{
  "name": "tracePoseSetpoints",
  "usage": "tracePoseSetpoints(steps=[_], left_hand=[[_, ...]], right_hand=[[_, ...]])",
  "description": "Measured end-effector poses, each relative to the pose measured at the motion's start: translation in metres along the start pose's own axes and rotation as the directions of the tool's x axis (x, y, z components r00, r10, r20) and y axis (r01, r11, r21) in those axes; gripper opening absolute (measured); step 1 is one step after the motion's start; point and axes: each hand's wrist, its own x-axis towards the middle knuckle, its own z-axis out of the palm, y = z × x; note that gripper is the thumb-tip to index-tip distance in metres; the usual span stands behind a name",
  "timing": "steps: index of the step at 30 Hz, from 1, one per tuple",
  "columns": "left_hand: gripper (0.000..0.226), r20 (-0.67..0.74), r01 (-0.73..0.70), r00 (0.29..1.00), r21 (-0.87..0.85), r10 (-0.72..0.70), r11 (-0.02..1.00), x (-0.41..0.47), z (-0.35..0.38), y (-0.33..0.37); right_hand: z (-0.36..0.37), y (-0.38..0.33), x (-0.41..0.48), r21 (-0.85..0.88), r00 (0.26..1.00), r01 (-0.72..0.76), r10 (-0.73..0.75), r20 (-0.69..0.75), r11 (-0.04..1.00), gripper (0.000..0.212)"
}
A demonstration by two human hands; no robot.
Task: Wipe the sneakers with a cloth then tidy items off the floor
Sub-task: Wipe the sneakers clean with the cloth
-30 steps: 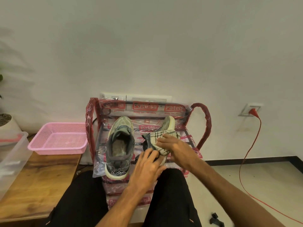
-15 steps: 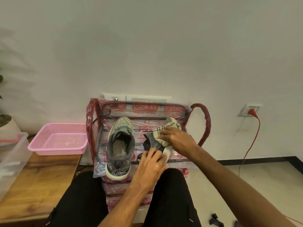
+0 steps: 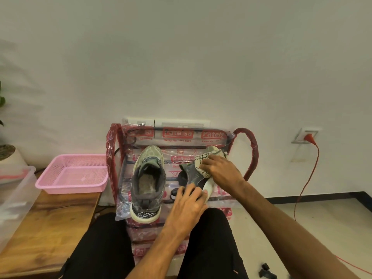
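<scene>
While a person in black trousers is sitting and facing a white wall, both bare hands are working over a low shoe rack (image 3: 250, 156) wrapped in clear plastic with red printing. Two sneakers are resting on its top shelf. A grey sneaker (image 3: 149, 182) is sitting flat on the left side, opening upward and toe pointing at the wall. Just beside it on the right, a tipped sneaker (image 3: 192, 176) is lying on its side, its pale sole facing right.

The left hand (image 3: 188, 200) is holding the heel of the tipped sneaker, fingers lying close together over the heel and thumb set apart on the near side. The right hand (image 3: 219, 170) is pressing a cream cloth (image 3: 202, 160) with dark check lines against the upper, toward the toe; its fingers are curling over the bunched fabric, close together.

Left of the rack, a pink mesh basket (image 3: 74, 174) is sitting on a wooden table (image 3: 46, 218), with a clear plastic bin (image 3: 14, 194) at the table's left edge and a potted plant (image 3: 8, 154) behind it. On the right, a red cord (image 3: 310, 172) is hanging from a wall socket (image 3: 304, 135) down to the pale floor. A small black object (image 3: 265, 270) is lying on the floor near the person's right leg; what it is cannot be told.
</scene>
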Motion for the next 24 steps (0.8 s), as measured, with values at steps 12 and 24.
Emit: tracePoseSetpoints(steps=[12,24], left_hand=[[0.041,-0.001,0.068,0.998,-0.046,-0.068,0.997,-0.001,0.000,-0.004],[0.047,0.035,0.069,0.997,-0.042,-0.068,0.997,0.001,-0.001,-0.005]], right_hand=[[-0.002,-0.015,-0.007,0.149,0.998,-0.032,0.041,-0.054,0.988,0.043],[0.007,-0.017,-0.018,0.195,0.979,-0.165,0.185,-0.088,0.967,0.057]])
